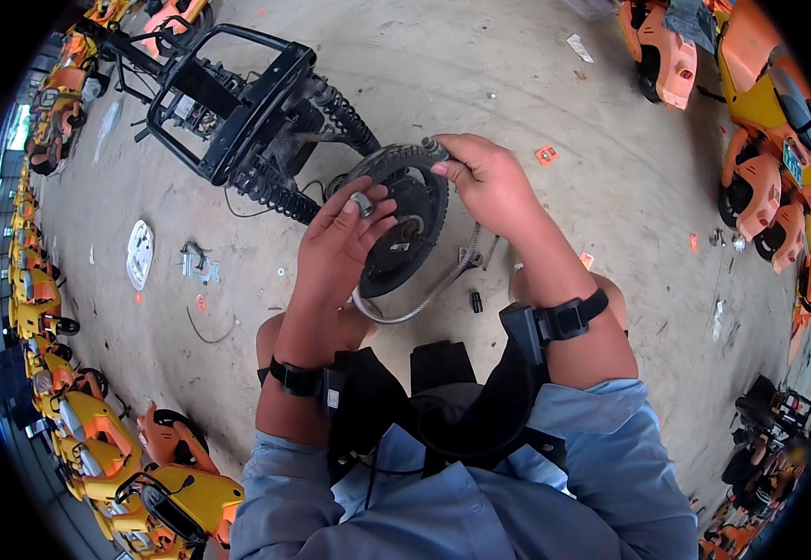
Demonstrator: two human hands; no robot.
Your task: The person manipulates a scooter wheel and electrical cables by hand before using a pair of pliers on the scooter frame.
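My left hand [345, 233] is raised with fingers half curled, holding a small silver metal ring-shaped piece, like a nut or socket [361, 203], against them. My right hand [487, 182] is closed around a short dark cylindrical metal piece [435, 149], whose end sticks out past the thumb. Both hands are over the wheel [435, 219] of a stripped scooter frame [237, 103]. Coil-spring shock absorbers [342, 114] join the frame to the wheel. A braided silver hose [415, 308] curves beneath my hands; its ends are partly hidden.
On the concrete floor lie a black cylindrical socket-like piece [476, 302], a white oval plate [141, 255], a small tool on blue-white scrap [198, 263] and orange paper bits [545, 156]. Yellow and orange scooters [751, 182] line both sides. Dark parts [765, 420] are piled at lower right.
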